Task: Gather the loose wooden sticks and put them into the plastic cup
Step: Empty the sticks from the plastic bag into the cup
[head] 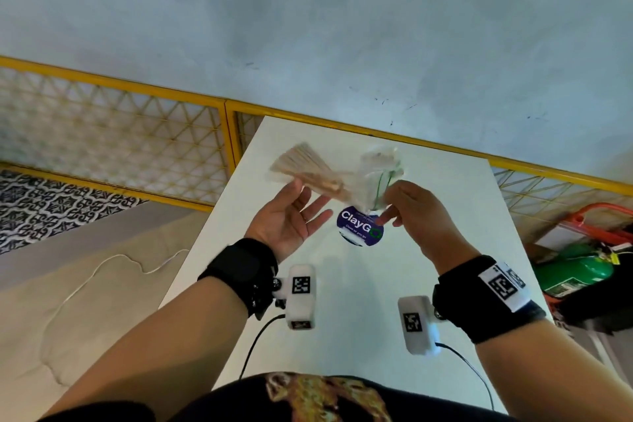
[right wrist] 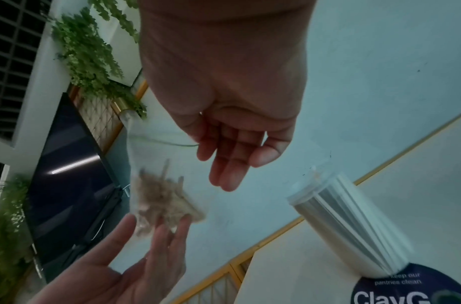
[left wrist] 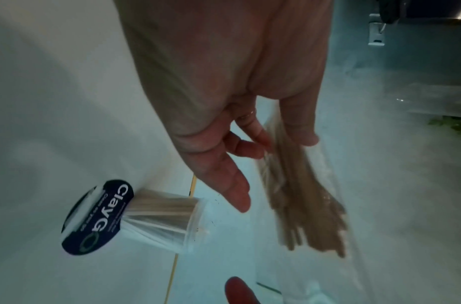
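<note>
A bundle of wooden sticks [head: 301, 168] sits inside a clear bag [right wrist: 146, 154] with a green seal line, up in the air and blurred. My left hand [head: 310, 202] is palm up below it, and its straight fingertips [right wrist: 172, 228] touch the stick ends. My right hand [head: 390, 212] hovers at the bag's sealed edge with fingers loosely straight, the green line reaching its index finger [right wrist: 202, 150]. The clear ribbed plastic cup [left wrist: 159, 220] stands on the round blue ClayGo sticker [head: 359, 229], just below both hands. Tan streaks show inside it in the left wrist view.
The white table [head: 342, 319] ends at a grey wall with a yellow mesh railing [head: 137, 134] behind and to the left. A green cylinder [head: 575, 274] and an orange frame stand on the floor right of the table. A white cable [head: 102, 267] lies on the floor left.
</note>
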